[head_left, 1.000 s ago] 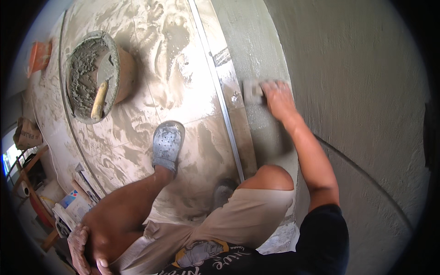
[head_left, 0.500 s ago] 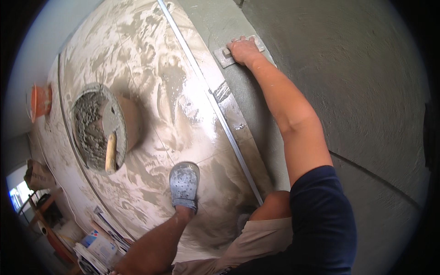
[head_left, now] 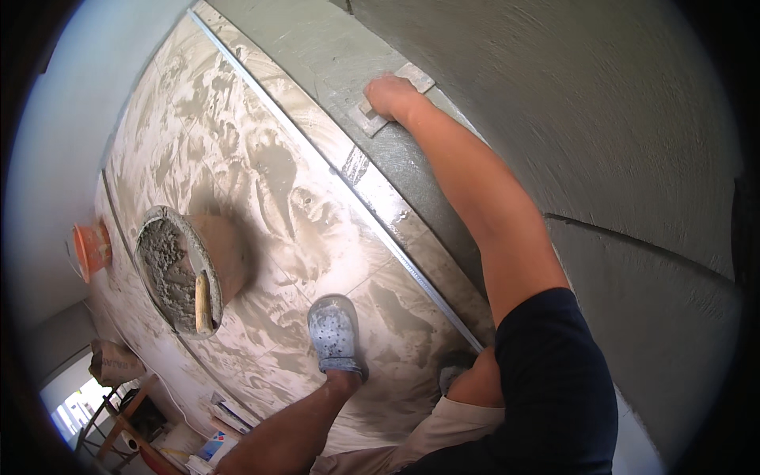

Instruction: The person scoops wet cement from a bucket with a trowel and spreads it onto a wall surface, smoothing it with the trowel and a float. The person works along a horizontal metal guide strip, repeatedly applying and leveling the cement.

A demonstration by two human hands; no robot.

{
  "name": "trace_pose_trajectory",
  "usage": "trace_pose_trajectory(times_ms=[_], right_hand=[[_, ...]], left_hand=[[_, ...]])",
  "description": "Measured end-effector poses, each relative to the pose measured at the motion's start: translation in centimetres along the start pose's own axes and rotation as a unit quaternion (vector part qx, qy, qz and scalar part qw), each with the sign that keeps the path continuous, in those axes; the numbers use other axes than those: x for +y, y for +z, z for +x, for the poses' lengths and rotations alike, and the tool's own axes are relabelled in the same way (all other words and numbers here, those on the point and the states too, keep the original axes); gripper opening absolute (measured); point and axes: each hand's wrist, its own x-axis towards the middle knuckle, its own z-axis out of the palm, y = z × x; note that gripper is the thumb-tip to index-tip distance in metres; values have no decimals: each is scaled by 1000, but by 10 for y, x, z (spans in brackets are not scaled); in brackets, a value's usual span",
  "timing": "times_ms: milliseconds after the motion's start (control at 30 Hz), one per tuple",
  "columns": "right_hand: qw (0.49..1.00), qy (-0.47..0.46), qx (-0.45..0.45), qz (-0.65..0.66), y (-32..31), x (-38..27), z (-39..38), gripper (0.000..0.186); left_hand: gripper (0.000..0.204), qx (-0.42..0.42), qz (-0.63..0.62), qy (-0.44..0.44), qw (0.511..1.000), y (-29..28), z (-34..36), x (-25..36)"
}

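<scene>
My right hand (head_left: 390, 96) is closed around the grip of a flat plastering float (head_left: 416, 78), smeared with pale mortar. The float lies against a band of wet grey cement (head_left: 324, 49), beside a textured grey wall surface (head_left: 570, 103). Left of that band, a long thin metal straightedge (head_left: 297, 137) runs diagonally across the smeared tiles. My left hand is out of the picture.
A bucket (head_left: 226, 253) of wet mortar stands on the left, a wooden-handled trowel (head_left: 203, 305) resting in it. Farther left is an orange bucket (head_left: 93, 249). My foot in a grey clog (head_left: 332, 332) rests on the cement-smeared tiled floor (head_left: 269, 229). A brown bag (head_left: 115, 362) sits lower left.
The view has turned, so the straightedge and buckets appear shifted and tilted. My right hand still grips the float, near the same stretch of wet cement.
</scene>
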Motion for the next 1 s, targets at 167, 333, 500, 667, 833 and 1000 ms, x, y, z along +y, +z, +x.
trace_pose_trajectory(times_ms=[167,333,500,667,833,1000], right_hand=[[999,-29,-2,18,11,-5,-35,32],[999,-33,5,12,33,8,-79,30],[999,-29,15,20,42,23,-138,24],[1000,-17,13,4,70,28,-168,28],[1000,-8,9,15,86,43,-219,25],[999,1,25,41,112,55,-265,22]], left_hand=[[27,287,70,124,947,28,-43,-32],[28,182,14,120,976,18,-20,-12],[40,-70,-95,-154,981,-25,8,34],[46,-113,-134,-277,945,-31,25,59],[48,-100,-123,-215,964,-29,26,64],[52,-94,-93,-176,975,-28,21,64]])
